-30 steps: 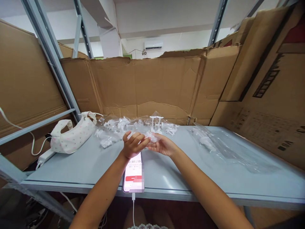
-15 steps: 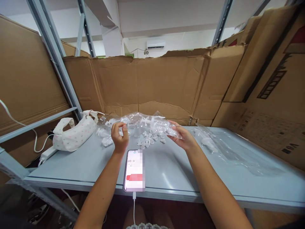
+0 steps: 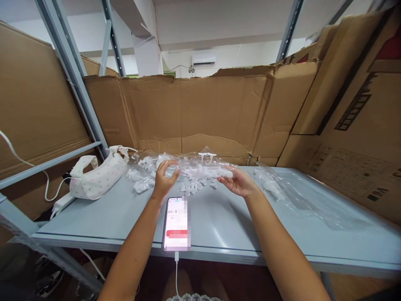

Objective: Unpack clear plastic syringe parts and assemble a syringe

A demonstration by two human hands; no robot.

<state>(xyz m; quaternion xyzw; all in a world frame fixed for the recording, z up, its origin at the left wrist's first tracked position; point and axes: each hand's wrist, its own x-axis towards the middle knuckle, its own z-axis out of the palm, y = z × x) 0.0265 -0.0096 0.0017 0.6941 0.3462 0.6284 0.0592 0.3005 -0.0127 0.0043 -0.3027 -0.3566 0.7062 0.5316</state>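
Holding a long clear bag [image 3: 205, 171] with white plastic bits inside, we have it sideways, just over the worktop [image 3: 225, 221]. Our left hand [image 3: 163, 180] pinches one end between thumb and fingers. Our right hand [image 3: 239, 182] grips the other end, thumb on top and fingers curled under. Little white pieces [image 3: 190, 186] lie below the bag. Nearer us is a lit phone [image 3: 176, 223] with a white cord [image 3: 176, 267] plugged in. More filled bags [image 3: 144, 184] sit to the left, by a dotted cloth thing [image 3: 94, 182]. Flat, see-through plastic [image 3: 300, 200] lies on the right. Behind stands brown cardboard [image 3: 200, 108].
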